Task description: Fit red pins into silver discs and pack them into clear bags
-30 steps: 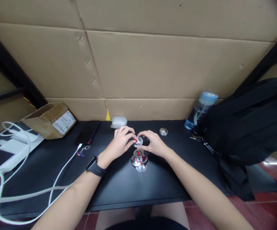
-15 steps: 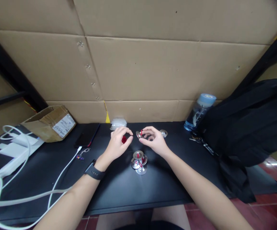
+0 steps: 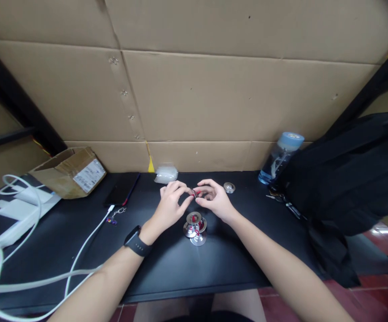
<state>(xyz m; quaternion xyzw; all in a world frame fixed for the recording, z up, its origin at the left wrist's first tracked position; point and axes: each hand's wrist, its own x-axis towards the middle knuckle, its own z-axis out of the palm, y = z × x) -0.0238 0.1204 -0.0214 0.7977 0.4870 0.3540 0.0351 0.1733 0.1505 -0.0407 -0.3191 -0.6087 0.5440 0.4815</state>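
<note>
Between my two hands, just above the table, is a small metal finger cymbal (image 3: 194,193) with a red loop, seen nearly edge-on and partly covered by fingers. My right hand (image 3: 216,199) pinches it from the right. From the other side my left hand (image 3: 172,201), wearing a black watch on the wrist, has its thumb and fingertips closed at the cymbal's edge. Below the hands lies a heap of several finger cymbals (image 3: 194,218) with red loops. One more metal cymbal (image 3: 229,188) without a visible loop rests on the table behind my right hand.
On the black table (image 3: 200,268), a clear plastic packet (image 3: 166,174) lies at the back. Leftward are a phone (image 3: 122,190), a keychain (image 3: 114,218), a cardboard box (image 3: 69,174) and white cables (image 3: 76,264). A water bottle (image 3: 281,156) and black bag (image 3: 351,179) stand right.
My left hand has moved right and now meets the cymbal that my right hand holds. The cymbal has turned edge-on between the fingers. The heap below is unchanged.
</note>
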